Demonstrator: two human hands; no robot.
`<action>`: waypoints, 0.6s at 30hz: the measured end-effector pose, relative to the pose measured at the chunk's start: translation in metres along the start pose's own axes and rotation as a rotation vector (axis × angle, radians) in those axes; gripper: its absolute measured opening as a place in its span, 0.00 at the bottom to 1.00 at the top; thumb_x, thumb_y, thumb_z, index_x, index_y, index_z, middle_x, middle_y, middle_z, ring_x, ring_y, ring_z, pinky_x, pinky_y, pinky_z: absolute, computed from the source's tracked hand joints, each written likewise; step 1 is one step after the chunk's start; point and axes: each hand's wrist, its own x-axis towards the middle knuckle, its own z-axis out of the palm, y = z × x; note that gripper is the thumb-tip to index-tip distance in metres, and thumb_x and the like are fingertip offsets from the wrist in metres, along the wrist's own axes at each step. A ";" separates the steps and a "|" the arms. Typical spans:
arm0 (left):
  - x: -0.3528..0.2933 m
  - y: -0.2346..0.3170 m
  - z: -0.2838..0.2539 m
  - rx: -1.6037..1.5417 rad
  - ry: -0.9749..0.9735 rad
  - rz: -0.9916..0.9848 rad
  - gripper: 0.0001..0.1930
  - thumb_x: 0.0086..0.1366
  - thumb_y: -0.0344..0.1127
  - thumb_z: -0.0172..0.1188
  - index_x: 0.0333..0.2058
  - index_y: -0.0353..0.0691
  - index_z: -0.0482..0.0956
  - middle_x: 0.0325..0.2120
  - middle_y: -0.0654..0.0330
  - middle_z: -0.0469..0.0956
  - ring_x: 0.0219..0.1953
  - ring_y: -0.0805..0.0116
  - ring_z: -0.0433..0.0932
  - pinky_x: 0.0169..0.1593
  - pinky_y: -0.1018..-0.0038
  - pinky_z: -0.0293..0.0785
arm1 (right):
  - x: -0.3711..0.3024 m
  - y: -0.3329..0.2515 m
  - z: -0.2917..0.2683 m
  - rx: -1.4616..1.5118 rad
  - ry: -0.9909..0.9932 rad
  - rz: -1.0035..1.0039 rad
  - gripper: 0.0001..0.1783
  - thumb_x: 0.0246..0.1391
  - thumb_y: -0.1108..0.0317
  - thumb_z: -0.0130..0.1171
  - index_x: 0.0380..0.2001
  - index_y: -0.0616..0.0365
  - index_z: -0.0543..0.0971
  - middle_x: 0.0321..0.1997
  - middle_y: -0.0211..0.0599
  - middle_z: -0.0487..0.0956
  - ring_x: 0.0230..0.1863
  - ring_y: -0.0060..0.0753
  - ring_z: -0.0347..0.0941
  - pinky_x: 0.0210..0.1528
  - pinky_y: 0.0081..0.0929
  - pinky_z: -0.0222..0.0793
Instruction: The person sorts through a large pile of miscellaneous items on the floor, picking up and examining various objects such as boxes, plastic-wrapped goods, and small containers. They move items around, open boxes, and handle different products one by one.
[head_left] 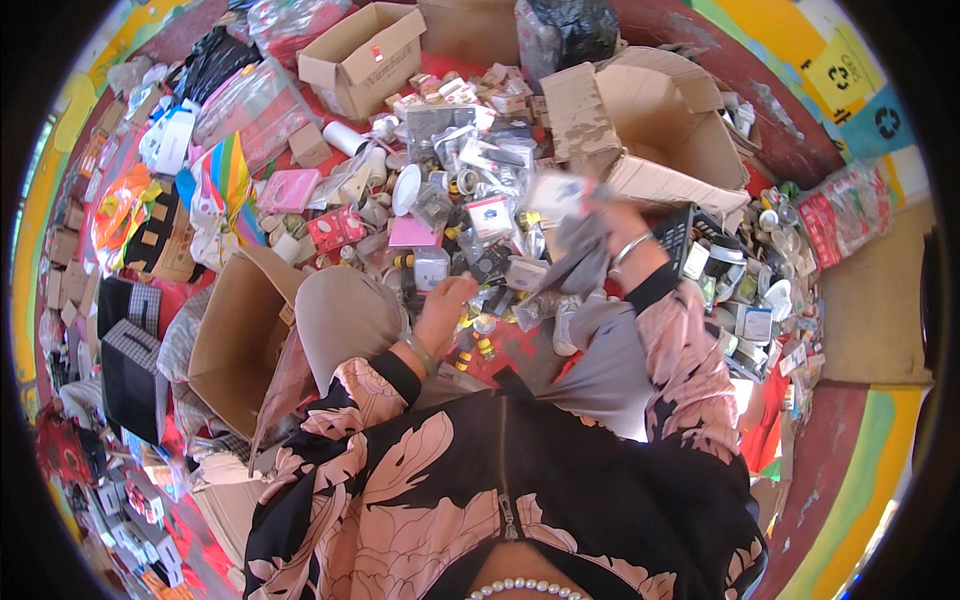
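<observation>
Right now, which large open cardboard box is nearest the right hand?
The upper-right box, flaps spread, just beyond the right hand. The upper-left box and the box beside the left knee stand farther left.

- Support: red floor surface, partly exposed.
- Centre: pile of mixed small packages.
- Exposed patch: small yellow pieces.
- Far side: open cardboard box.

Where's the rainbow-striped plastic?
In the head view, the rainbow-striped plastic lies up and left of the left hand, just beyond the open cardboard box.
</observation>
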 end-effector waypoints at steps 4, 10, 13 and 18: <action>0.011 -0.022 -0.016 0.036 -0.061 -0.018 0.12 0.61 0.36 0.49 0.36 0.31 0.72 0.32 0.59 0.75 0.37 0.72 0.73 0.40 0.80 0.66 | 0.091 -0.072 -0.061 0.308 0.345 -0.276 0.17 0.39 0.76 0.62 0.37 0.61 0.73 0.35 0.40 0.78 0.34 0.39 0.76 0.35 0.35 0.73; 0.006 -0.007 -0.010 0.076 -0.006 -0.071 0.10 0.60 0.31 0.48 0.34 0.29 0.73 0.30 0.58 0.75 0.34 0.71 0.74 0.39 0.78 0.69 | 0.173 -0.108 -0.131 0.399 0.423 -0.271 0.15 0.45 0.75 0.58 0.39 0.61 0.72 0.39 0.38 0.76 0.39 0.39 0.74 0.42 0.39 0.71; 0.008 -0.013 -0.013 0.091 0.010 -0.046 0.09 0.60 0.31 0.47 0.33 0.30 0.73 0.29 0.58 0.75 0.33 0.72 0.74 0.38 0.79 0.69 | 0.158 -0.108 -0.110 0.543 0.362 -0.312 0.13 0.48 0.72 0.56 0.39 0.61 0.72 0.41 0.39 0.76 0.41 0.40 0.74 0.43 0.39 0.70; 0.025 -0.022 -0.014 0.176 -0.042 -0.131 0.10 0.59 0.32 0.47 0.32 0.31 0.74 0.28 0.58 0.75 0.32 0.72 0.73 0.36 0.78 0.69 | 0.119 -0.121 -0.098 0.434 0.261 -0.252 0.12 0.56 0.63 0.49 0.41 0.55 0.74 0.43 0.38 0.76 0.44 0.42 0.72 0.49 0.46 0.67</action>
